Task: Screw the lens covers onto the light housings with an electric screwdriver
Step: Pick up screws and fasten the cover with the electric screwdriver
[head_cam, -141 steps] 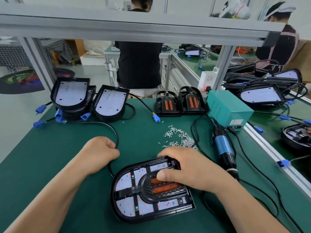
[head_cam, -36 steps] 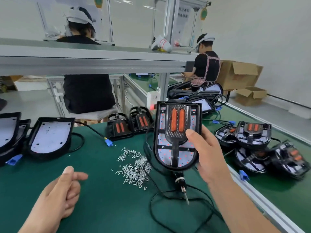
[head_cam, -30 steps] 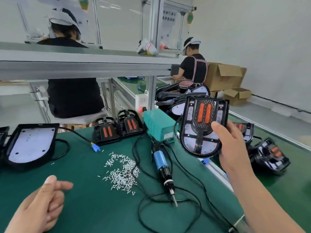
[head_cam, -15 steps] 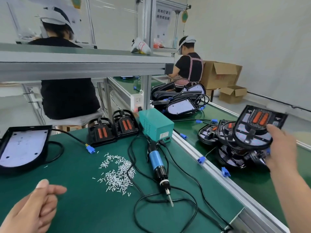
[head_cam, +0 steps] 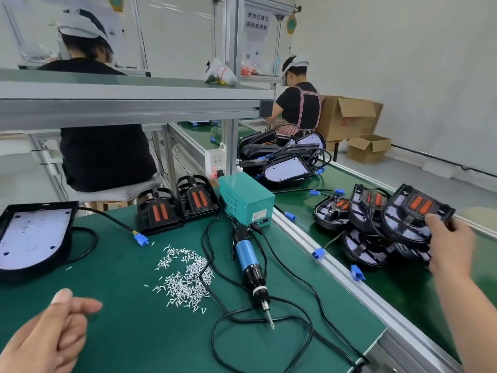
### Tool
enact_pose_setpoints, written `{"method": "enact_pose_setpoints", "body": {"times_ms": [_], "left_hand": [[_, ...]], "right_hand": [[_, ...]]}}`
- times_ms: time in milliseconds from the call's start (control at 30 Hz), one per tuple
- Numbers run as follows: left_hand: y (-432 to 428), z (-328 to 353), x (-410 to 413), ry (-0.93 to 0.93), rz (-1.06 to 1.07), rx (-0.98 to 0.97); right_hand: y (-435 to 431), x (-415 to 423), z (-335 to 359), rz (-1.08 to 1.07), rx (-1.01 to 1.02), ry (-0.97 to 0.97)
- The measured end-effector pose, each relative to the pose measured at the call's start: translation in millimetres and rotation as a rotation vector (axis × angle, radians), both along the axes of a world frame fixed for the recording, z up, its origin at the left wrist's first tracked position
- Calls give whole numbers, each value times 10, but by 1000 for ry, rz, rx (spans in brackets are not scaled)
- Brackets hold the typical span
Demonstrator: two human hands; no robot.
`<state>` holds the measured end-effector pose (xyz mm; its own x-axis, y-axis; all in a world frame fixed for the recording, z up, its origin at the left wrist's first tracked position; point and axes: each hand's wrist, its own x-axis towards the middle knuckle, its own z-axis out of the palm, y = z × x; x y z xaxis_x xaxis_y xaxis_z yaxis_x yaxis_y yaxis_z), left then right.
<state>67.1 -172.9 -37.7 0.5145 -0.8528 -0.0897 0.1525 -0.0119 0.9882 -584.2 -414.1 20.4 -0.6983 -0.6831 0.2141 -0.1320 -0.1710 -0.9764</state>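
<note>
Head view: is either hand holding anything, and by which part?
The right hand grips an assembled light housing by its right edge, thumb on the lens face. The left hand is loosely curled, with nothing visible in it.

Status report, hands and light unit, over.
Right hand grips light housing at the pile of housings. Left hand loosely curled, empty. Electric screwdriver lying on mat beside loose screws.
</note>
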Motion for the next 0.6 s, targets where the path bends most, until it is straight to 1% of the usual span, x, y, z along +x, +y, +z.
{"method": "enact_pose_setpoints", "body": {"times_ms": [167, 400, 533, 600], "left_hand": [[39, 12, 31, -14, -24, -12], [90, -11, 82, -27, -35, -2], [84, 58, 6, -37, -15, -8], [97, 94, -48, -34, -13, -19]], "right_hand": [[-142, -160, -132, -80, 62, 141], [-290, -295, -235, -245, 189, 425], [-260, -224, -209, -234, 205, 564], [-270, -219, -209, -227, 195, 570]]}}
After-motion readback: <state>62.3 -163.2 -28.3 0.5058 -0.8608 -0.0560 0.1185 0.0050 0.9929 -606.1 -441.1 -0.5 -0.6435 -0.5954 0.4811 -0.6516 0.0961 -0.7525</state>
